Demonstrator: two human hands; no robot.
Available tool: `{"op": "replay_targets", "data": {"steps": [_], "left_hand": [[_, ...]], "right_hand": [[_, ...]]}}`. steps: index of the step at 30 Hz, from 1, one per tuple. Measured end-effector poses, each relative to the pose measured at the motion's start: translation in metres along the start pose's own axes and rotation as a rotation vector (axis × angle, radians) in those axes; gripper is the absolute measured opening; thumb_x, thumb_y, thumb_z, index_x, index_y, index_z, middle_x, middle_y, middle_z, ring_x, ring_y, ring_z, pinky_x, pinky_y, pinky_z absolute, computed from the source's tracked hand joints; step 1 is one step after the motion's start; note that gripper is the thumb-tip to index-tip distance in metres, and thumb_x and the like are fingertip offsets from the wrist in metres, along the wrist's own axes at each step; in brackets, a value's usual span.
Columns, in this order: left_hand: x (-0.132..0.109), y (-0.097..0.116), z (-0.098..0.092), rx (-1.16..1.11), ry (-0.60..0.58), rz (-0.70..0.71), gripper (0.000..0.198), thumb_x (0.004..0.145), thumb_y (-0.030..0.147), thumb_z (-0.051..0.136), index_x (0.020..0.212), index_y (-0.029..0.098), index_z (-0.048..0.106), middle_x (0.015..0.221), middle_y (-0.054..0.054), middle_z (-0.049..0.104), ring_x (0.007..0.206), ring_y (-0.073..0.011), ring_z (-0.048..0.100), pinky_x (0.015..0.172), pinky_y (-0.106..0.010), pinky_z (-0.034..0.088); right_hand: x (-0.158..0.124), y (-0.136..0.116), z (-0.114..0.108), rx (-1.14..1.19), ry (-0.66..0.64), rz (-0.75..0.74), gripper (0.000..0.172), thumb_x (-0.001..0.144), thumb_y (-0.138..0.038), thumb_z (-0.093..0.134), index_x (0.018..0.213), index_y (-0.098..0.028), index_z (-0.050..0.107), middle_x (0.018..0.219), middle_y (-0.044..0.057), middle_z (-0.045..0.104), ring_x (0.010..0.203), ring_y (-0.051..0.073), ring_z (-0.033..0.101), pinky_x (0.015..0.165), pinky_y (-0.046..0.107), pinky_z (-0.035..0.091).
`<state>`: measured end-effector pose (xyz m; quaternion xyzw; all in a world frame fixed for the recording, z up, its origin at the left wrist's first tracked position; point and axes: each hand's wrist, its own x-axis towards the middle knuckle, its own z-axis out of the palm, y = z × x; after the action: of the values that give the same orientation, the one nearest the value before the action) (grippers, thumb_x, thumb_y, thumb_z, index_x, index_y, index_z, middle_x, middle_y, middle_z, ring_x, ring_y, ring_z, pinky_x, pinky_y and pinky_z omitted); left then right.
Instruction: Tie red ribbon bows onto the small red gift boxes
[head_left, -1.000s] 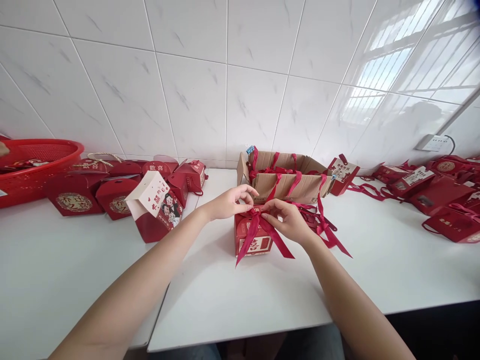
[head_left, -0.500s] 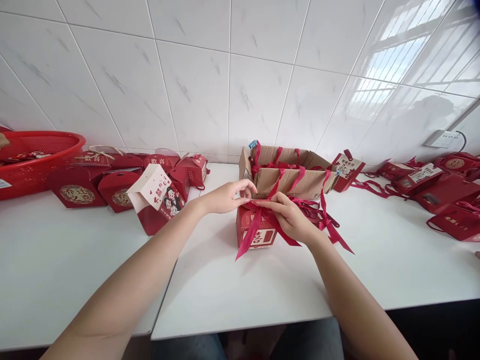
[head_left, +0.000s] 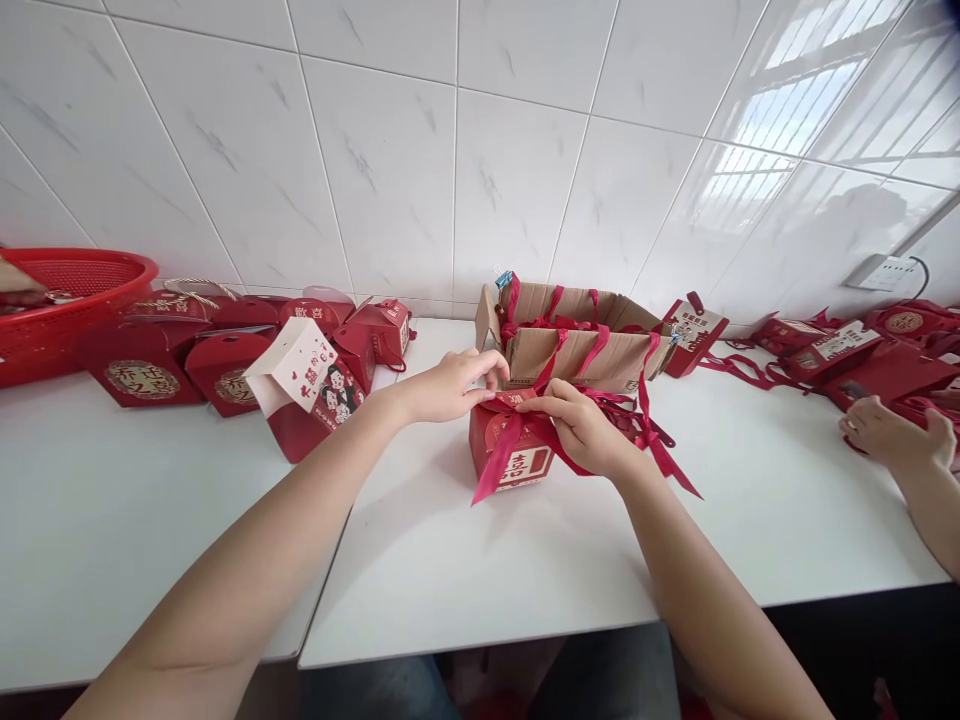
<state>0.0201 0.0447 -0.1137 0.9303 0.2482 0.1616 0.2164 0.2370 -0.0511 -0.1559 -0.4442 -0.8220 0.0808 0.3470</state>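
A small red gift box (head_left: 517, 462) with a white label stands on the white table (head_left: 480, 570) in front of me. A dark red ribbon (head_left: 501, 458) is tied on its top, its tails hanging down the front. My left hand (head_left: 448, 385) pinches the ribbon at the top left of the box, fingers closed. My right hand (head_left: 576, 425) pinches the ribbon at the top right, fingers closed as well.
An open cardboard box (head_left: 577, 350) draped with ribbons stands just behind. Several red gift boxes (head_left: 225, 365) and a red basket (head_left: 64, 300) lie to the left. More red boxes (head_left: 885, 365) lie at the right, where another person's hand (head_left: 889, 432) rests.
My hands have stayed at the ribbon on the box top, drawing slightly closer to it. Another person's hand has come into view at the right edge.
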Motion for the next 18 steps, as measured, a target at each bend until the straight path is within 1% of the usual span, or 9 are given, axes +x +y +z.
{"op": "replay_targets", "data": {"steps": [2, 4, 7, 8, 10, 12, 13, 15, 18], "left_hand": [[0.0, -0.001, 0.0, 0.002, 0.016, -0.011, 0.02, 0.086, 0.029, 0.046, 0.104, 0.025, 0.052, 0.097, -0.005, 0.059, 0.093, -0.0215, 0.048, 0.076, -0.033, 0.039], [0.0, 0.001, 0.001, -0.025, 0.028, -0.014, 0.02, 0.086, 0.029, 0.045, 0.104, 0.024, 0.052, 0.098, -0.005, 0.058, 0.094, -0.0211, 0.049, 0.078, -0.033, 0.04], [0.0, 0.006, 0.001, -0.106, 0.031, -0.001, 0.021, 0.087, 0.03, 0.044, 0.106, 0.023, 0.051, 0.096, -0.004, 0.056, 0.091, -0.0187, 0.051, 0.079, -0.031, 0.041], [0.0, 0.008, 0.001, -0.134, 0.033, 0.002, 0.022, 0.087, 0.031, 0.044, 0.106, 0.023, 0.051, 0.095, -0.003, 0.056, 0.089, -0.0177, 0.052, 0.079, -0.031, 0.041], [0.0, 0.011, 0.001, -0.177, 0.037, -0.002, 0.022, 0.087, 0.032, 0.043, 0.104, 0.022, 0.051, 0.092, -0.002, 0.055, 0.085, -0.0161, 0.052, 0.078, -0.03, 0.042], [0.0, 0.013, 0.001, -0.203, 0.038, -0.012, 0.022, 0.087, 0.033, 0.044, 0.103, 0.021, 0.051, 0.092, -0.002, 0.055, 0.085, -0.0156, 0.052, 0.077, -0.029, 0.042], [0.0, 0.013, 0.001, -0.214, 0.034, -0.015, 0.022, 0.086, 0.033, 0.044, 0.102, 0.021, 0.052, 0.094, -0.003, 0.054, 0.087, -0.0159, 0.052, 0.077, -0.028, 0.042], [0.0, 0.014, 0.001, -0.239, 0.009, -0.007, 0.023, 0.084, 0.033, 0.048, 0.103, 0.021, 0.052, 0.095, -0.003, 0.054, 0.091, -0.0171, 0.051, 0.077, -0.028, 0.042], [0.0, 0.013, -0.001, -0.274, -0.068, 0.052, 0.028, 0.079, 0.027, 0.053, 0.106, 0.021, 0.053, 0.096, -0.003, 0.055, 0.095, -0.018, 0.051, 0.08, -0.03, 0.042]], "right_hand": [[0.0, 0.0, 0.0, 0.005, 0.0, -0.01, 0.045, 0.089, -0.009, 0.028, 0.116, -0.024, 0.061, 0.08, 0.005, 0.042, 0.073, 0.017, 0.047, 0.063, 0.032, 0.047], [0.001, 0.0, 0.001, 0.018, 0.031, -0.013, 0.043, 0.091, -0.013, 0.028, 0.119, -0.024, 0.058, 0.081, 0.004, 0.044, 0.073, 0.016, 0.048, 0.064, 0.031, 0.046], [0.002, 0.0, 0.001, 0.059, 0.113, 0.069, 0.032, 0.094, -0.024, 0.034, 0.121, -0.021, 0.052, 0.083, 0.004, 0.051, 0.073, 0.016, 0.051, 0.067, 0.03, 0.045], [0.002, 0.0, 0.0, 0.07, 0.135, 0.119, 0.028, 0.094, -0.029, 0.038, 0.116, -0.02, 0.052, 0.081, 0.003, 0.053, 0.071, 0.015, 0.051, 0.065, 0.029, 0.045], [0.003, 0.0, -0.001, 0.073, 0.139, 0.201, 0.023, 0.089, -0.039, 0.049, 0.1, -0.019, 0.054, 0.076, 0.002, 0.054, 0.064, 0.014, 0.049, 0.059, 0.028, 0.042], [0.003, 0.001, -0.003, 0.063, 0.118, 0.219, 0.025, 0.086, -0.044, 0.053, 0.082, -0.019, 0.053, 0.072, 0.001, 0.053, 0.061, 0.013, 0.046, 0.055, 0.026, 0.04], [0.003, 0.001, -0.003, 0.062, 0.111, 0.208, 0.026, 0.086, -0.044, 0.053, 0.077, -0.019, 0.052, 0.071, 0.001, 0.052, 0.061, 0.012, 0.045, 0.055, 0.026, 0.039], [0.003, 0.0, -0.003, 0.081, 0.128, 0.18, 0.027, 0.088, -0.041, 0.05, 0.073, -0.019, 0.052, 0.071, 0.001, 0.052, 0.062, 0.012, 0.046, 0.057, 0.026, 0.04], [0.004, 0.0, 0.0, 0.155, 0.167, 0.203, 0.025, 0.089, -0.041, 0.05, 0.078, -0.019, 0.055, 0.073, 0.002, 0.055, 0.062, 0.013, 0.048, 0.057, 0.026, 0.041]]}}
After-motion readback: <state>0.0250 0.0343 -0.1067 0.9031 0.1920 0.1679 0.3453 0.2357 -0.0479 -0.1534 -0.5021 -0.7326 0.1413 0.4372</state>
